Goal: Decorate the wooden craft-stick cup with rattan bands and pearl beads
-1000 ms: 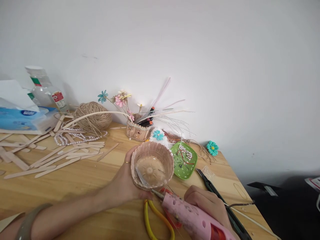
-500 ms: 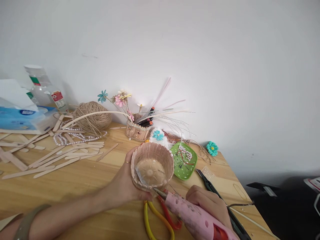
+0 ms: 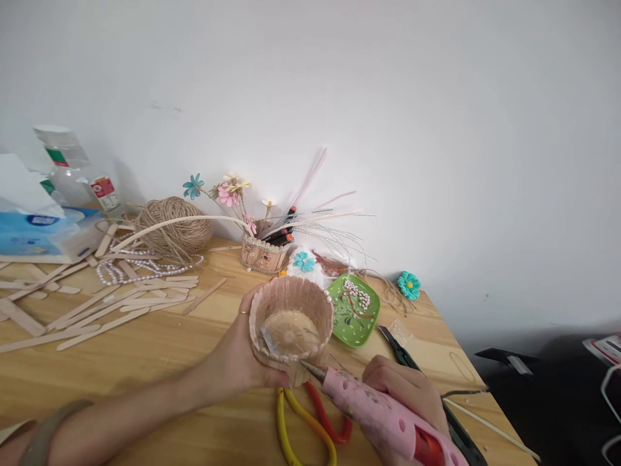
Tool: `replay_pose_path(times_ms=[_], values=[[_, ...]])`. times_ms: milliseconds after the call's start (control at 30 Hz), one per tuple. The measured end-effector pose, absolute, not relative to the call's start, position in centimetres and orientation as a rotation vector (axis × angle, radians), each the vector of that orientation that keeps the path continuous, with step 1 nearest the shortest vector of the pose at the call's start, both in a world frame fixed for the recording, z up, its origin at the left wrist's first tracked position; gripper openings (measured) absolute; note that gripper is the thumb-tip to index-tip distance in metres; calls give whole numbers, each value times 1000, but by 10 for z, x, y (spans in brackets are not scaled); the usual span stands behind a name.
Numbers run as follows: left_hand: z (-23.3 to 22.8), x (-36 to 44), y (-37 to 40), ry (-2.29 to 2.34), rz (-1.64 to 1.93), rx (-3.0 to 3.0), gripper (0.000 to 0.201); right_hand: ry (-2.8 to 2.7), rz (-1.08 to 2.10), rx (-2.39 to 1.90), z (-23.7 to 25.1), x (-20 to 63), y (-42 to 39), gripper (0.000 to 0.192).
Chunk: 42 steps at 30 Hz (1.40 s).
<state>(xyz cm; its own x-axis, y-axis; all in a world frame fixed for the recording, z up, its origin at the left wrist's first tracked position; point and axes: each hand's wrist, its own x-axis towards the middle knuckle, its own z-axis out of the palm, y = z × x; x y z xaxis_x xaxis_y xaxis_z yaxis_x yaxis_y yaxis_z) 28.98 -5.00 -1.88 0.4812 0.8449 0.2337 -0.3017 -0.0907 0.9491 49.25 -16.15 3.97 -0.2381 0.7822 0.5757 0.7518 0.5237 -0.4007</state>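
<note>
My left hand (image 3: 242, 353) is wrapped round the left side of a round cup (image 3: 294, 294) covered in short wooden sticks, tilted so its inside shows. A few pearl beads sit on the cup's right rim. In my right hand (image 3: 407, 388) is a pink glue gun (image 3: 369, 411), its metal nozzle at the near rim of the cup. Below the cup lie pliers with yellow and red handles (image 3: 286, 427), partly hidden by it. A green dish (image 3: 356, 333) with small pearl beads stands just right of the cup.
Loose craft sticks (image 3: 107, 320), a pearl string (image 3: 145, 275) and a twine ball (image 3: 177, 226) lie at the left, near a tissue box (image 3: 48, 239) and bottles (image 3: 72, 171). A decorated holder (image 3: 264, 255) with flowers and markers stands behind. A box cutter (image 3: 402, 353) lies at the right.
The glue gun's nozzle has shifted slightly right along the near rim of the cup. The whole view has drifted a little, and both hands keep their hold.
</note>
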Motion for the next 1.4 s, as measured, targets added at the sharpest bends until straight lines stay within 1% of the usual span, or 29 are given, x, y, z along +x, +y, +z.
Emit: replay_pose_path(times_ms=[133, 300, 400, 567, 767, 967, 1133, 1400], values=[[-16, 291, -51, 486, 1041, 1260, 109, -2043, 22, -1237, 41, 494, -162, 16], [-14, 292, -52, 425, 1028, 1173, 102, -2009, 12, -1279, 48, 493, -161, 16], [-15, 293, -52, 396, 1014, 1158, 99, -2003, 17, -1266, 48, 493, -160, 13], [-19, 294, -52, 390, 1032, 1132, 107, -2001, 81, -1202, 38, 493, -159, 11], [-20, 293, -55, 472, 1004, 1173, 107, -1971, 124, -1164, 32, 487, -157, 19], [-25, 292, -56, 501, 1026, 1216, 109, -2016, 88, -1151, 29, 488, -160, 20], [-34, 293, -54, 490, 1080, 1198, 118, -2016, 57, -1203, 27, 489, -164, 19], [-41, 294, -52, 417, 1109, 1186, 114, -2011, 70, -1239, 21, 492, -168, 19]])
